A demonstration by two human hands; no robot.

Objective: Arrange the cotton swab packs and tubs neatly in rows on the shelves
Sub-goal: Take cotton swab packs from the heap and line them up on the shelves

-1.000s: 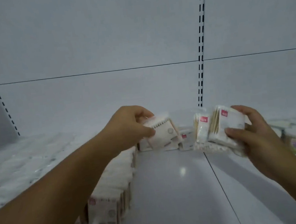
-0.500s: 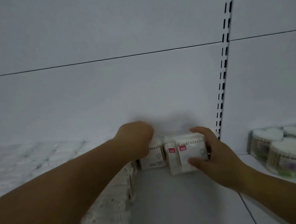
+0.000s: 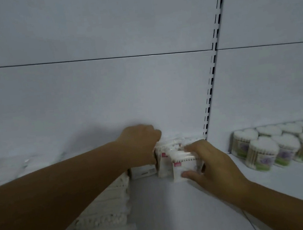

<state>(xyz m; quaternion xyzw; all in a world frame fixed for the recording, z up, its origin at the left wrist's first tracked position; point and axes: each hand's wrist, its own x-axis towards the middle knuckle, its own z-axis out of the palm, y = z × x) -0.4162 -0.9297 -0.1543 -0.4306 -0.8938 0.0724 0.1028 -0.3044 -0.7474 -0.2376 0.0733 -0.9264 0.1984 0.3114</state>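
Both arms reach to the back of the white shelf (image 3: 156, 208). My right hand (image 3: 210, 163) grips the front cotton swab pack (image 3: 182, 169), white with a pink label, thumb at its lower edge and fingers over its top. More packs (image 3: 164, 162) stand upright behind it against the back wall. My left hand (image 3: 140, 144) is at the left end of that group with fingers curled out of sight behind the packs; a flat white pack (image 3: 143, 172) lies just under its wrist. Heart-shaped tubs (image 3: 263, 151) of swabs stand on the shelf to the right.
A long row of cotton swab packs (image 3: 108, 213) runs front to back on the left, under my left forearm. More white packs (image 3: 12, 168) cover the far left of the shelf. A slotted upright (image 3: 211, 89) divides the back panels.
A second ago both hands held packs in the air; they have carried them to the back wall and set them upright there. The view has shifted closer and left.
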